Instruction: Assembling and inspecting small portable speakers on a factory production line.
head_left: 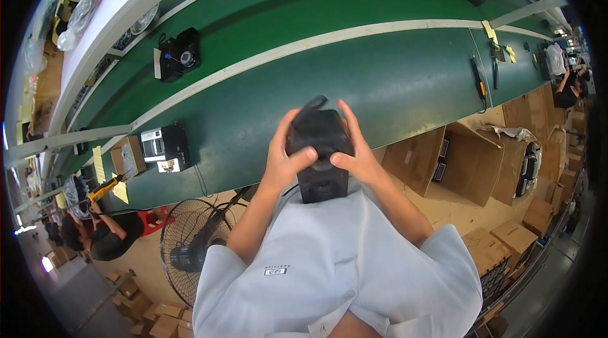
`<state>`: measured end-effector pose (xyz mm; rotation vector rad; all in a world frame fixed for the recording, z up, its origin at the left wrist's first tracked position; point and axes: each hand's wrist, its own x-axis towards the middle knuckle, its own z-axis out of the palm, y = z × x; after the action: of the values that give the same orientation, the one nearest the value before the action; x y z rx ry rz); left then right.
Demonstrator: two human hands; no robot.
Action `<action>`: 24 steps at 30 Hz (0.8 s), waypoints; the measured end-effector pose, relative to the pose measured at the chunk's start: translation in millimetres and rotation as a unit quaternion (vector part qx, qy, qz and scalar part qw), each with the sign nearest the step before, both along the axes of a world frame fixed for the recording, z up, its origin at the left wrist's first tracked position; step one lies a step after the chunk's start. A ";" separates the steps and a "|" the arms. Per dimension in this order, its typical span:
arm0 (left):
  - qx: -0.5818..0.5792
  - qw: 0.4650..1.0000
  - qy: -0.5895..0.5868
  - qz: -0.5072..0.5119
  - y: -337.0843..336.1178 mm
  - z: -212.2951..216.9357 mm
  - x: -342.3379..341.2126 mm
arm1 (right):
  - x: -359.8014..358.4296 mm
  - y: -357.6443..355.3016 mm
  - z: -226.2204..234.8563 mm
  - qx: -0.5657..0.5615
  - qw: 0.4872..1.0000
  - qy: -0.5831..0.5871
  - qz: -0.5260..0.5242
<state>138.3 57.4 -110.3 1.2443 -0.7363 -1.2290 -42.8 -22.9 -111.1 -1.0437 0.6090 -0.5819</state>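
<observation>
Both hands hold a black box-shaped speaker (322, 132) upright in front of my chest, at the near edge of the green bench. A black strap loops up from its far end, and rounded recesses show on the side facing me. My left hand (285, 157) wraps its left side, thumb pressed on the face. On the right side, my right hand (358, 151) grips it the same way, its thumb close to the other one. The fingers behind the speaker are partly hidden.
A green conveyor belt (266, 27) runs beyond the bench, carrying a black device (180, 56). On the bench stand a printed box (166, 149) at left and an electric screwdriver (479, 78) at right. A fan (193, 243) and open cartons (443, 160) flank me. Co-workers sit at both ends.
</observation>
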 end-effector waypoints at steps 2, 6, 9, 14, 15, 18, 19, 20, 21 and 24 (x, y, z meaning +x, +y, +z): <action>0.052 0.993 0.088 0.052 -1.9 -10.7 -4.7 | -6.8 3.2 -25.0 0.013 1.000 -0.003 0.017; 0.088 0.994 -0.014 -0.063 9.3 -26.6 -27.6 | -17.6 3.8 -63.3 0.077 0.997 0.015 -0.008; 0.125 0.990 0.026 -0.054 6.4 -36.9 -29.9 | -19.2 1.4 -65.7 0.062 0.998 0.010 -0.015; 0.145 0.985 0.078 -0.048 -2.3 -64.6 -23.9 | -18.8 -4.1 -89.2 0.154 0.987 0.052 0.003; 0.143 0.986 0.071 -0.047 -1.9 -71.0 -21.0 | -16.3 -4.3 -95.5 0.152 0.987 0.045 0.003; 0.236 0.961 0.139 -0.022 -13.3 -114.4 -16.8 | -0.8 -18.4 -130.4 0.224 0.972 0.073 -0.011; 0.262 0.951 0.161 0.003 -13.5 -133.1 -16.9 | 4.8 -21.7 -138.0 0.285 0.954 0.087 -0.027; 0.285 0.940 0.184 0.029 -16.7 -144.6 -17.9 | 10.2 -28.2 -146.6 0.343 0.933 0.103 -0.042; 0.278 0.947 0.156 0.040 -20.7 -146.9 -22.2 | 12.8 -34.4 -158.0 0.321 0.940 0.113 -0.032; 0.253 0.955 0.133 0.079 -10.4 -156.0 -10.3 | 43.7 -86.2 -161.8 0.195 0.966 0.161 0.046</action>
<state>128.0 47.0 -266.2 1.4762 -0.1164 -1.4646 0.9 -109.0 -272.9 -0.7895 0.9143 -0.1962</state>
